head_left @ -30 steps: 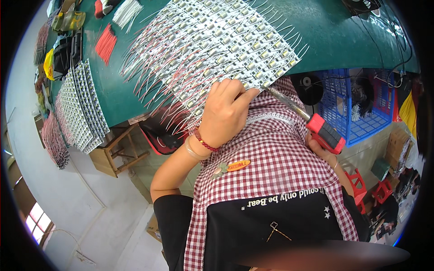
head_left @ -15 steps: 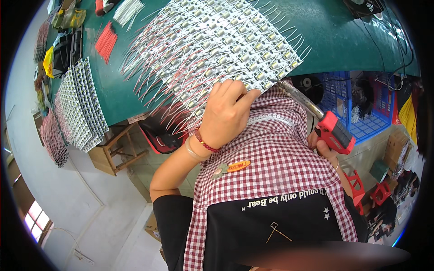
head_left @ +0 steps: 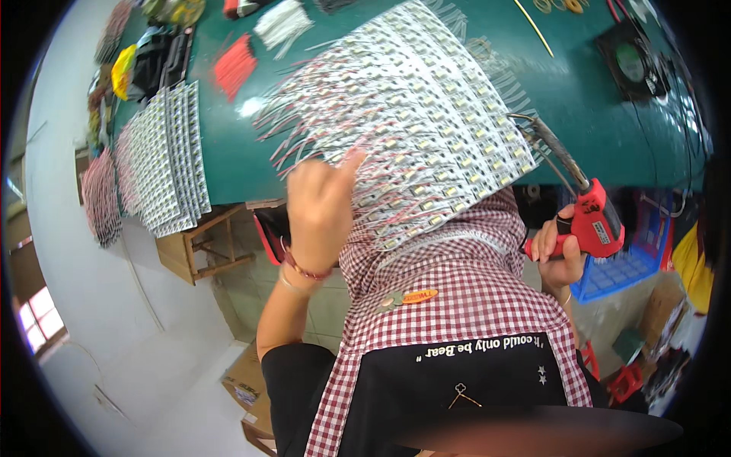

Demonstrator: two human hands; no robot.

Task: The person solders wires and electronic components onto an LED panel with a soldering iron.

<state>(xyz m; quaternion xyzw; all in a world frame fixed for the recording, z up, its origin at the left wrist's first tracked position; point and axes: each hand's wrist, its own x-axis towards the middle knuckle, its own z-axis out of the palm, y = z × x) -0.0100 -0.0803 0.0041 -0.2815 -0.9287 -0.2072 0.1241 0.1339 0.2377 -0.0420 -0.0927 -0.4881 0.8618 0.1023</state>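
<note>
A large sheet of white LED circuit boards lies tilted at the table's near edge, with red and white wires fanning from its left side. My left hand is over the sheet's left corner among the wires, slightly blurred. Its fingers are curled, one digit reaching toward the sheet; whatever they may hold is hidden. My right hand grips the handle of a red soldering gun. The gun's long dark barrel points up and left, and its tip is close to the sheet's right edge.
On the green table are bundles of red wires and white wires. Stacked LED sheets overhang its left end. A black fan-like device with cables stands at right. A blue crate is below the table.
My left hand has left the sheet's near edge and moved left and down. The soldering gun has been raised, with my right hand now plainly visible. The view has shifted, showing more of the table.
</note>
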